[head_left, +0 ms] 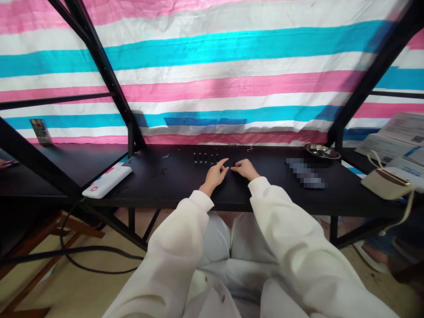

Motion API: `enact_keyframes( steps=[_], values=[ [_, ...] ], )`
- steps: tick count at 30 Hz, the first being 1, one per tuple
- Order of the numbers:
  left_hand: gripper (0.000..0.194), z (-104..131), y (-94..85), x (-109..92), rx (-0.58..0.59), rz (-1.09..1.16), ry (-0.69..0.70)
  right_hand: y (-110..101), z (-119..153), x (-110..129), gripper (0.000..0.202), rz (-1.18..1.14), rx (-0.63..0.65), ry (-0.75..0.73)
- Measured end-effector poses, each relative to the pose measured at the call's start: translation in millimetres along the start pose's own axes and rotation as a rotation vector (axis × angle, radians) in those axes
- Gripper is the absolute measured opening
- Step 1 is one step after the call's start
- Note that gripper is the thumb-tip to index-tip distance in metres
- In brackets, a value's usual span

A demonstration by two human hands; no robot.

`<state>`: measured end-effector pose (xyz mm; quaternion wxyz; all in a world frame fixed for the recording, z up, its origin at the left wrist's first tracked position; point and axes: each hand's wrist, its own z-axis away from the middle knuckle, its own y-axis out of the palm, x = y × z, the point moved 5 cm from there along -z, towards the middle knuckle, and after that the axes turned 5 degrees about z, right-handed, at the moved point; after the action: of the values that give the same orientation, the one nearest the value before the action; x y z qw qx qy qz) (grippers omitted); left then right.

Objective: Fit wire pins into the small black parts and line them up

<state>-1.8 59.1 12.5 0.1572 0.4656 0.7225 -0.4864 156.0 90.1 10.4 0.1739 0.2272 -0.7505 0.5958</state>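
On the black table (pixel 172 187), several small dark pieces with light tips (pixel 200 158) stand in a row near the middle. My left hand (pixel 216 174) is at the right end of that row, thumb and index finger apart, with nothing visible between them. Just to its right, my right hand (pixel 245 169) has its fingers bent and pressed together over the tabletop. Whatever it pinches is too small or hidden to make out. The two hands are close but apart.
A white power strip (pixel 109 181) lies at the left edge. To the right are a blurred-out item (pixel 305 173), a shiny metal dish (pixel 322 151) and a beige bag (pixel 386 183). Small white scraps lie along the back. Black frame bars rise on both sides.
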Motion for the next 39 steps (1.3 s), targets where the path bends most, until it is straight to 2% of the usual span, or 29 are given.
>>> enact_keyframes(
  steps=[2, 5, 13, 15, 18, 22, 39],
  values=[
    [0.045, -1, 0.0, -1, 0.005, -0.011, 0.016, 4, 14, 15, 0.022, 0.043, 0.003, -0.145],
    [0.032, -1, -0.2, -2, 0.012, -0.023, 0.036, 5, 27, 26, 0.022, 0.115, -0.051, -0.284],
    [0.019, -2, -1.5, -3, -0.04, 0.081, 0.054, 9, 29, 28, 0.014, 0.092, -0.045, -0.36],
    [0.018, -2, -4.6, 0, -0.095, 0.134, 0.002, 6, 29, 28, 0.016, 0.036, -0.085, -0.351],
    [0.018, -1, -11.0, 2, -0.194, 0.239, -0.073, 1, 31, 25, 0.023, 0.044, -0.151, -0.262],
    [0.017, 0, -15.1, 3, -0.262, 0.366, -0.105, -1, 34, 23, 0.026, 0.179, -0.096, -0.177],
    [0.015, 0, -12.9, -1, -0.219, 0.438, -0.084, -5, 36, 22, 0.029, 0.238, -0.091, -0.146]
  ],
)
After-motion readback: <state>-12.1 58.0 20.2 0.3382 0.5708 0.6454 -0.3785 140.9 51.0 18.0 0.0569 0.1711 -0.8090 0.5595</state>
